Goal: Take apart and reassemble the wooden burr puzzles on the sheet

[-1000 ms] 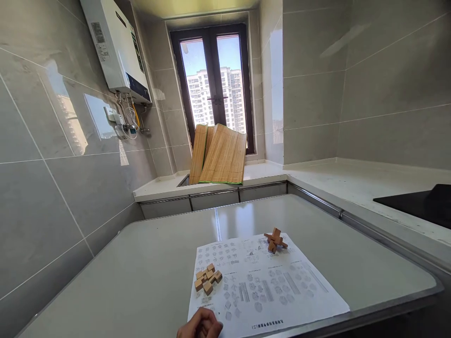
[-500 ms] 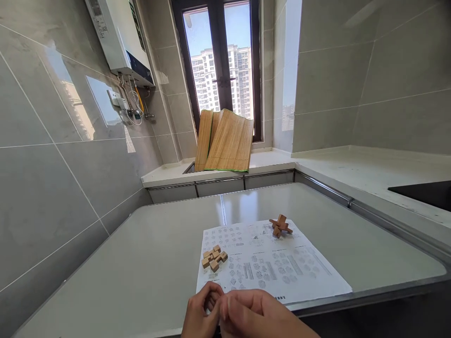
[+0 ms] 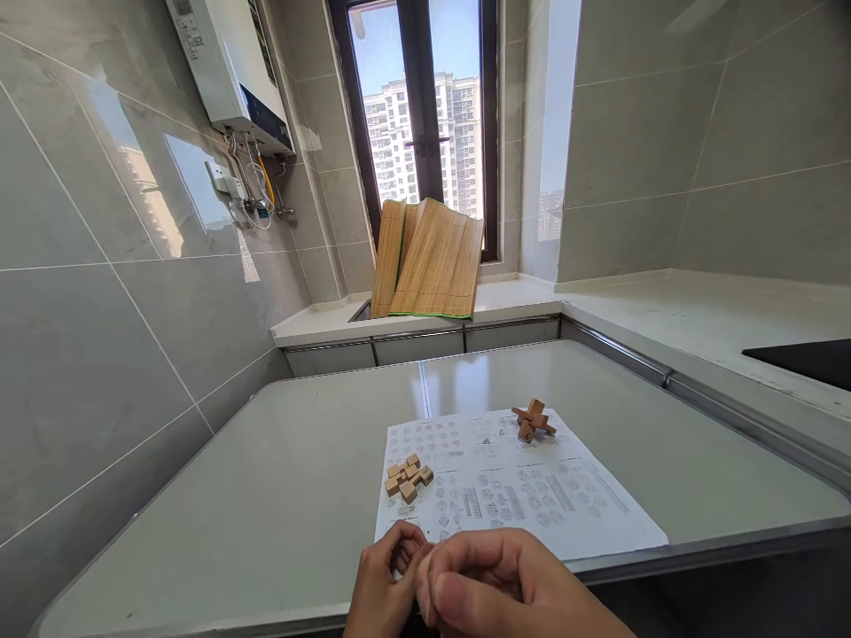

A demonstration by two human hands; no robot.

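Observation:
At the near edge of the table, my left hand (image 3: 386,578) is curled closed, its fingers folded in, with nothing showing in it. Against it on the right, my right hand (image 3: 511,585) is closed too, thumb against the bent fingers, and I see no object there. The fingertips of both hands meet. Just beyond them lies a printed instruction sheet (image 3: 532,523) with rows of small drawings. On its left part rests a light wooden block puzzle piece cluster (image 3: 408,478). Toward its far right corner stands a darker brown interlocking wooden puzzle (image 3: 533,420).
The sheet lies on a pale glossy table (image 3: 266,496). Behind it runs a white counter (image 3: 505,294), where a bamboo mat (image 3: 439,261) leans before the window. A water heater (image 3: 230,71) hangs on the left wall. A black panel (image 3: 808,359) sits on the right counter.
The view has shifted slightly, so the table and sheet sit a little higher in the picture. My right hand is raised a little, its fingers more arched. Both wooden puzzles stay in place.

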